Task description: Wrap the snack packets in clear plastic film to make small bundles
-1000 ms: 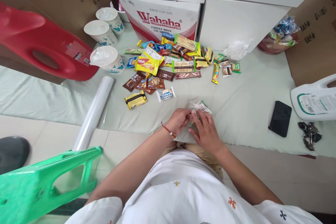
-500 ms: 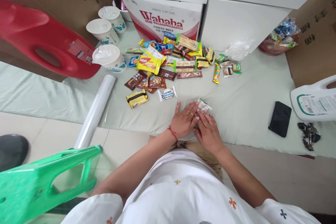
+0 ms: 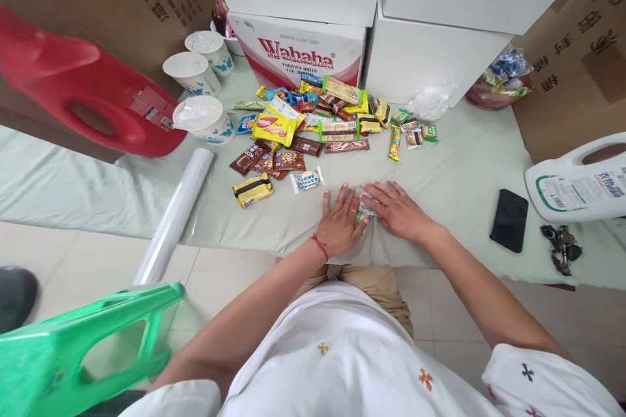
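Note:
Both palms face down near the front edge of the cloth-covered table. My left hand lies flat with its fingers spread, its right side against a small clear-and-green snack packet. Across the upper part of that packet rests my right hand, fingers stretched out toward the left. Much of the packet is hidden under the hands. Just beyond my left hand lies a white-and-blue wrapped snack. A yellow wrapped snack sits farther left. Behind them is a heap of wrapped snacks, with a yellow Nabati packet on it.
Paper cups and a red jug stand left, beside a plastic-film roll. A Wahaha carton and white boxes stand behind. To the right are a black phone, keys and a white bottle. A green stool stands lower left.
My right hand has moved from beside my left hand, its forearm swinging outward, and now reaches sideways over the packet. My left hand's fingers have spread. The view has shifted slightly.

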A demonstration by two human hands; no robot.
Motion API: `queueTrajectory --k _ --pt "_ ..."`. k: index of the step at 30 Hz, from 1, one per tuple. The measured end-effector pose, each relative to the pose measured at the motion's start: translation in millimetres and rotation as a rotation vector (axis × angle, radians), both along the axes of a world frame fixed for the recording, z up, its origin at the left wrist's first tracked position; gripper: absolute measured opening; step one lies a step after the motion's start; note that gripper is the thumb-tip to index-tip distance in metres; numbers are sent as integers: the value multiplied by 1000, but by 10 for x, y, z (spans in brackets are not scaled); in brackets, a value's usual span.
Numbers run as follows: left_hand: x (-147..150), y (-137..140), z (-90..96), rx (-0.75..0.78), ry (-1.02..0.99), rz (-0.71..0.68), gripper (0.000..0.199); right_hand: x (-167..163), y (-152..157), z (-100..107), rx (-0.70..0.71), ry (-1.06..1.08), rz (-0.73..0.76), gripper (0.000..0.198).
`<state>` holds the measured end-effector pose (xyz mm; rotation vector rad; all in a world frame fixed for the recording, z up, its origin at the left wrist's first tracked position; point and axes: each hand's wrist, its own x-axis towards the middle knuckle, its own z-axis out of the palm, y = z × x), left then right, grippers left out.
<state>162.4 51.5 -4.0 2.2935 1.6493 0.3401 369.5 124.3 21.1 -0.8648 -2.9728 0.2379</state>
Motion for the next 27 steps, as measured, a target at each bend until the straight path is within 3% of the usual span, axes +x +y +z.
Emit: queueTrajectory --k 4,7,9,12,16,18,20,23,25,27 --pt "-3 113 -4 -118 -58 -12 63 -38 49 -61 18 33 116 58" --pt "-119 225 -19 -263 -212 33 60 -65 85 -80 0 85 80 49" --pt "-250 267 13 -278 -428 120 58 -65 91 -28 -47 148 -3 45" --pt "-385 246 137 -234 -840 225 58 -36 43 130 -222 324 -207 45" --pt "-203 186 293 -455 -1267 185 68 -44 -119 265 -584 501 -350 56" --pt "-11 192 308 -535 -1396 249 62 -79 -220 246 -645 585 -430 59" --pt "163 217 294 -565 -1465 335 54 -102 -321 194 -618 657 -529 55" --pt "304 262 285 -598 -1443 355 48 -21 -400 120 -647 762 -711 40" --pt "297 281 320 -562 -1335 375 45 160 -324 99 -711 875 -897 36" --pt "207 275 389 -489 -1193 422 40 449 -81 113 -677 991 -1092 37"
